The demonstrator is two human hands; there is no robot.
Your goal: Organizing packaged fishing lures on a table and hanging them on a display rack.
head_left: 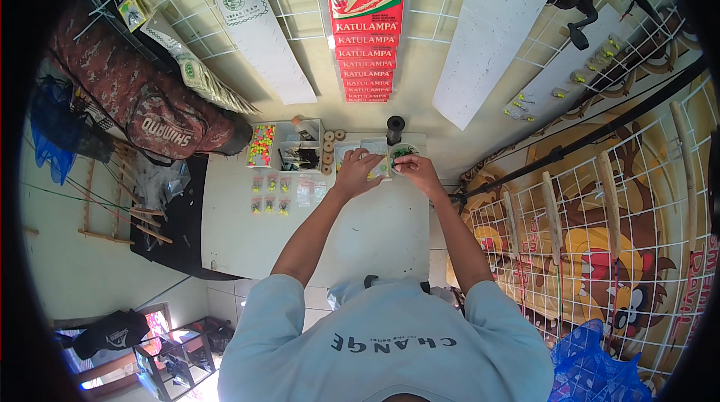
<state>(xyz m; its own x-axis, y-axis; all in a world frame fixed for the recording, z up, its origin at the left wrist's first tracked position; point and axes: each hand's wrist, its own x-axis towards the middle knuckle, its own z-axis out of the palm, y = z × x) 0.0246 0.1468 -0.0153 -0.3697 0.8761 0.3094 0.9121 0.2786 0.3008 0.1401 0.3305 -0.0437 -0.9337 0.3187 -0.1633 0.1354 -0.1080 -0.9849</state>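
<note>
My left hand [358, 175] is over a shallow white tray [351, 148] at the table's far side, fingers bent together. Something small, pale and yellowish shows by its fingertips, too small to name. Beside it, my right hand [418, 172] reaches to the near edge of a round white bowl [412, 148] that has small dark green pieces in it. Thumb and fingers are pinched there; what they hold is too small to make out. Small clear bags with yellow-green contents [270, 195] lie in rows left of my hands, near flat clear bags [310, 192].
A white divided box [319, 132] holds bright beads [262, 145], a bottle and dark packets. Brown spools [328, 158] stand beside it, and a black cylinder [395, 127] is behind the bowl. A camouflage bag [150, 102] hangs left; a wire rack [570, 237] stands right of the white table [315, 241].
</note>
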